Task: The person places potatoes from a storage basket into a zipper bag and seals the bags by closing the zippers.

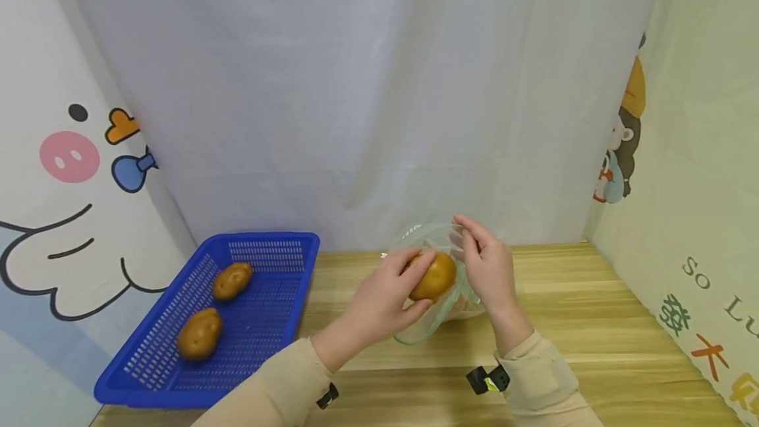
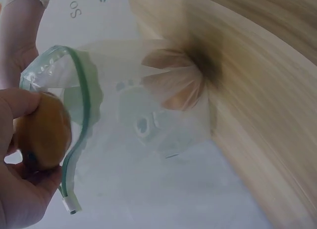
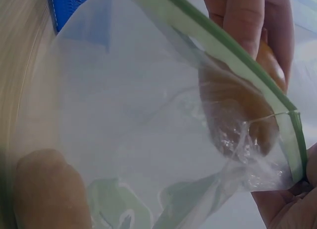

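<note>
My left hand (image 1: 385,288) grips a brown potato (image 1: 437,277) between thumb and fingers at the mouth of a clear zip bag (image 1: 418,328) with a green edge. In the right wrist view, the lower part of this potato (image 3: 240,107) shows through the plastic, inside the rim. My right hand (image 1: 491,269) pinches the bag's rim on the right side and keeps the mouth spread. Another potato (image 3: 49,189) lies low in the bag, near the tabletop. A white slider (image 2: 69,204) sits at one end of the green zip (image 2: 85,110).
On the left stands a blue plastic basket (image 1: 305,288) with two potatoes inside, one farther back (image 1: 232,281) and one nearer (image 1: 199,334). The wooden table (image 1: 569,321) meets a pale cloth (image 1: 332,97) behind and printed panels at both sides.
</note>
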Tool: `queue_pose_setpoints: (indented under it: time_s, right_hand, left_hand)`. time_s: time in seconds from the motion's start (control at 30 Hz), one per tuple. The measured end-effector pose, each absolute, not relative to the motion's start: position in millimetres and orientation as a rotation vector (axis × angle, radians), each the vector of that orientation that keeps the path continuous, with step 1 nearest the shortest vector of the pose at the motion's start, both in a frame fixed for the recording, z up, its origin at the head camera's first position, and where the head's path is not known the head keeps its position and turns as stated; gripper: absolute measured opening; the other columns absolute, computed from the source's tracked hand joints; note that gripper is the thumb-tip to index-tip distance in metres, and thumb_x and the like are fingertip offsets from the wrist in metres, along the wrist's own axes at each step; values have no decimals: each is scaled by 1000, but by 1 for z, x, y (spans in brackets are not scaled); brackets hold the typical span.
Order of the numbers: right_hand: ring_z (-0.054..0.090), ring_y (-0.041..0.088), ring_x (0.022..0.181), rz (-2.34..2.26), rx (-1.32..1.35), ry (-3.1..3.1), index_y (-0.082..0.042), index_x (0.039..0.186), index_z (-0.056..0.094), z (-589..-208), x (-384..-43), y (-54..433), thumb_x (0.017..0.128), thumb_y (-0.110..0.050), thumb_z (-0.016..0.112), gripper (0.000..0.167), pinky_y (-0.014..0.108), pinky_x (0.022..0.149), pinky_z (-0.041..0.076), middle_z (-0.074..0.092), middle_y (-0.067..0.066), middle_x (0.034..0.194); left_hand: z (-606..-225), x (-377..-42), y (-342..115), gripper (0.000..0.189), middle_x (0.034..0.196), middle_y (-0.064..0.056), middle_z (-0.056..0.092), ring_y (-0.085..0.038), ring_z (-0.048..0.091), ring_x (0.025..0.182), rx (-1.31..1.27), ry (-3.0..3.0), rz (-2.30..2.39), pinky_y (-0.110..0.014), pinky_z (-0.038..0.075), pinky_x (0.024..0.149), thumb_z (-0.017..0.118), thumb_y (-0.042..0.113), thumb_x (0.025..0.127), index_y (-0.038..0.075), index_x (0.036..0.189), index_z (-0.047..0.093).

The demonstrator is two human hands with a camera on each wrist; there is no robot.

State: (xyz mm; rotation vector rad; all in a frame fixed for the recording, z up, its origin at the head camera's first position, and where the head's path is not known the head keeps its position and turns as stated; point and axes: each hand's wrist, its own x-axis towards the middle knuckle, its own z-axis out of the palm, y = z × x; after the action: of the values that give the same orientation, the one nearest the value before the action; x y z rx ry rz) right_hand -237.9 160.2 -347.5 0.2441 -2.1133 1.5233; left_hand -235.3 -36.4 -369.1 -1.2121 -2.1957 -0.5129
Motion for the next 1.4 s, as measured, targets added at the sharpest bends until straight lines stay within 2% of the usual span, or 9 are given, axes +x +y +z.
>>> queue_pose_setpoints:
  time_s: [0.17, 0.33, 0.63, 0.83, 1.0, 1.2, 1.4]
  right_hand:
    - [68, 34, 105, 1498, 258, -2121, 0, 132, 61, -349, -238, 160, 105, -7, 45, 33, 33, 77, 58, 65, 21, 122]
    - [68, 33, 105, 1495, 254, -2134, 0, 133, 61, -351, -237, 160, 105, -7, 45, 33, 32, 77, 58, 65, 21, 123]
    - [68, 30, 106, 1510, 225, -2143, -1, 133, 61, -349, -236, 160, 105, -6, 45, 33, 31, 77, 58, 65, 19, 124]
    - [68, 31, 106, 1510, 223, -2131, 0, 132, 62, -350, -236, 159, 104, -5, 45, 33, 30, 77, 58, 66, 20, 123]
    - [68, 31, 105, 1502, 225, -2122, -1, 132, 62, -352, -237, 160, 104, -5, 46, 32, 32, 77, 58, 66, 19, 122]
    - [69, 29, 104, 1488, 233, -2122, -2, 132, 63, -352, -237, 160, 105, -6, 46, 32, 34, 76, 58, 67, 16, 123]
    - [69, 30, 104, 1499, 238, -2123, -2, 132, 62, -351, -236, 160, 105, -6, 46, 32, 33, 76, 58, 66, 17, 124]
  left_hand:
    - [-372, -236, -36, 74, 137, -19, 53, -29, 54, 122, -1257, -2137, -483, -37, 51, 96, 85, 19, 80, 3, 142, 49]
    - [-371, -233, -40, 65, 135, -15, 56, -26, 55, 121, -1314, -2078, -519, -32, 48, 99, 84, 19, 80, 4, 137, 55]
    - [-353, -232, -75, 63, 129, -17, 59, -32, 56, 118, -1266, -2004, -718, -40, 47, 101, 86, 8, 76, -2, 132, 58]
    - [-332, -243, -110, 60, 126, -16, 62, -33, 57, 117, -1062, -1995, -773, -47, 46, 99, 84, 9, 77, -1, 131, 60]
    - [-318, -252, -143, 59, 126, -20, 61, -36, 56, 117, -875, -2046, -825, -51, 46, 97, 82, 8, 81, -2, 134, 58]
    - [-318, -264, -181, 58, 132, -22, 57, -38, 53, 119, -616, -2176, -896, -52, 46, 96, 77, 7, 86, -2, 139, 53]
    - [-326, -271, -211, 59, 138, -25, 52, -41, 48, 125, -357, -2351, -937, -57, 40, 101, 71, 17, 93, -2, 144, 47]
